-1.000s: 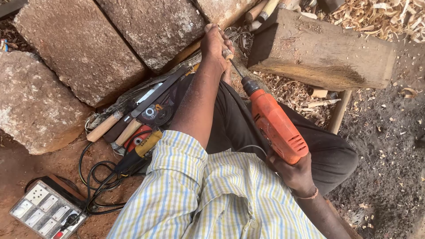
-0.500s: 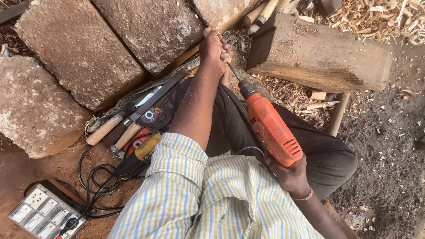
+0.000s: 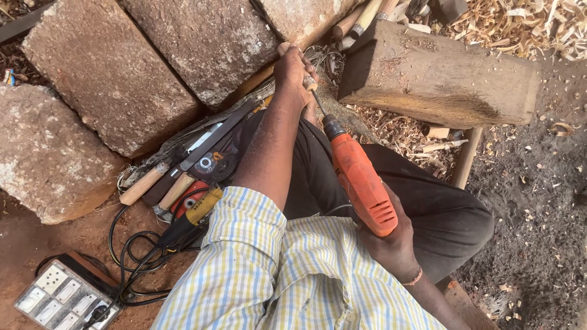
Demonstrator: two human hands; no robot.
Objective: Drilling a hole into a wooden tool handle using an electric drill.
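Ground: I see bare reddish dirt [image 3: 36, 244] at left, darker soil at right.
Stones: three rough blocks [image 3: 110, 73] lie on it.
Timber: a heavy wooden beam [image 3: 440, 79] rests among shavings [image 3: 538, 24].
Tools: wooden-handled tools [image 3: 143, 183] beside the stones.
Power: switch board [image 3: 61, 299] and black cable [image 3: 131, 256].

Three rough stone blocks [image 3: 110, 73] are laid across the ground from nine to twelve o'clock. A weathered timber beam [image 3: 440, 79] is set at one o'clock, with wood shavings [image 3: 538, 24] heaped behind it. Wooden-handled tools [image 3: 165, 183] are piled at the centre left, and a switchboard [image 3: 61, 299] with black cables [image 3: 134, 256] is seen at seven o'clock.
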